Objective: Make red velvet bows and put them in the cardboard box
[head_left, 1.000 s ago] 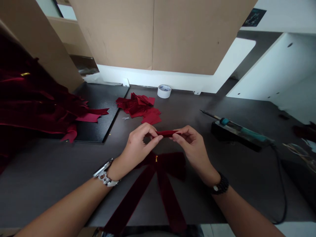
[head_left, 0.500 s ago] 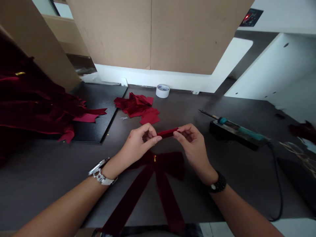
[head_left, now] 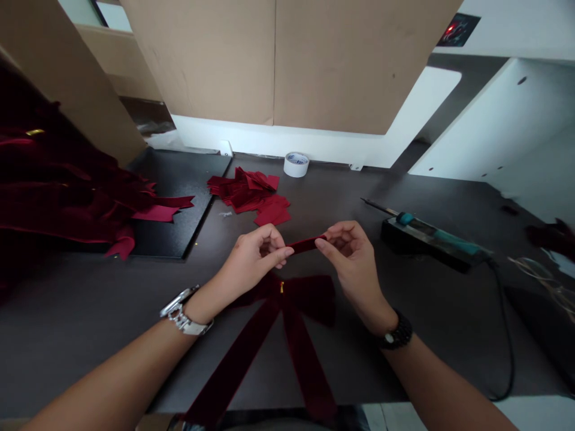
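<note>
Between my two hands a short piece of dark red velvet ribbon (head_left: 306,245) is stretched, folded narrow lengthwise. My left hand (head_left: 258,254) pinches its left end between thumb and fingers. The right end is pinched the same way by my right hand (head_left: 349,257). Just below, a dark red velvet bow (head_left: 309,296) lies flat on the table, its two long tails running toward the front edge. A small gold tie (head_left: 282,287) marks the bow's middle. My left hand and wrist cover part of the bow's left loop.
Cut red ribbon pieces (head_left: 251,194) lie in a heap beyond my hands, near a white tape roll (head_left: 296,165). To the right, a soldering iron (head_left: 404,219) rests on a black stand, its cord trailing forward. Many velvet bows (head_left: 90,197) pile up at left on a black board (head_left: 179,173).
The ribbon piece stays pinched between both hands. Its right end and my right hand have shifted very slightly; all else is the same.
</note>
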{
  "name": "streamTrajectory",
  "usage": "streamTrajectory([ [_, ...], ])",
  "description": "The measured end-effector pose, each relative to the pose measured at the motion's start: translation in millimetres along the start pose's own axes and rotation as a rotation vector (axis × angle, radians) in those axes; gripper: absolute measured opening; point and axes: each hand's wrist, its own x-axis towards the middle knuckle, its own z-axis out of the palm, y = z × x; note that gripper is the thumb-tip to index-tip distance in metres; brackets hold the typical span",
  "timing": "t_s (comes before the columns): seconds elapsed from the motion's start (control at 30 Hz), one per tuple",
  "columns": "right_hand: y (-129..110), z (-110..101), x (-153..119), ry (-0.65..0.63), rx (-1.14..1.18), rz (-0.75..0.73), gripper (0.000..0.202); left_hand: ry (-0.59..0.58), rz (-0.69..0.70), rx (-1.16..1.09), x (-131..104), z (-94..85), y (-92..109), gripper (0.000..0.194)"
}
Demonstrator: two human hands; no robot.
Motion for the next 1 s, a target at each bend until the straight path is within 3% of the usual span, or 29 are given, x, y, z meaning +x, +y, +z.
streamTrajectory([
  [0.23,-0.7,1.4,-1.4,0.021,-0.042,-0.053,0.024,-0.061,-0.026,0.042,0.8,-1.3,-2.5,0.018],
  [0.4,-0.1,0.2,0.7,0.02,0.0,-0.004,0.028,-0.098,-0.076,0.072,0.8,-0.9,0.5,0.014],
  [0.53,0.9,4.5,-2.0,-0.173,0.048,0.175,0.048,-0.096,-0.063,-0.023,-1.9,4.6,2.1,0.015],
  [0.63,2.6,9.4,-7.1,-0.289,0.037,0.255,0.03,-0.114,-0.029,0.021,-4.6,8.7,2.3,0.014],
  [0.73,4.6,11.2,-9.5,-0.233,0.011,0.266,0.019,-0.118,0.013,0.134,-6.1,10.2,2.0,0.014],
  [0.9,5.9,6.7,-5.3,-0.219,-0.029,0.286,0.049,-0.147,0.035,0.183,-7.0,10.5,0.3,0.018],
  [1.0,4.7,4.4,-2.9,-0.241,0.042,0.317,0.056,-0.161,-0.003,0.134,-6.9,11.2,-0.5,0.017],
])
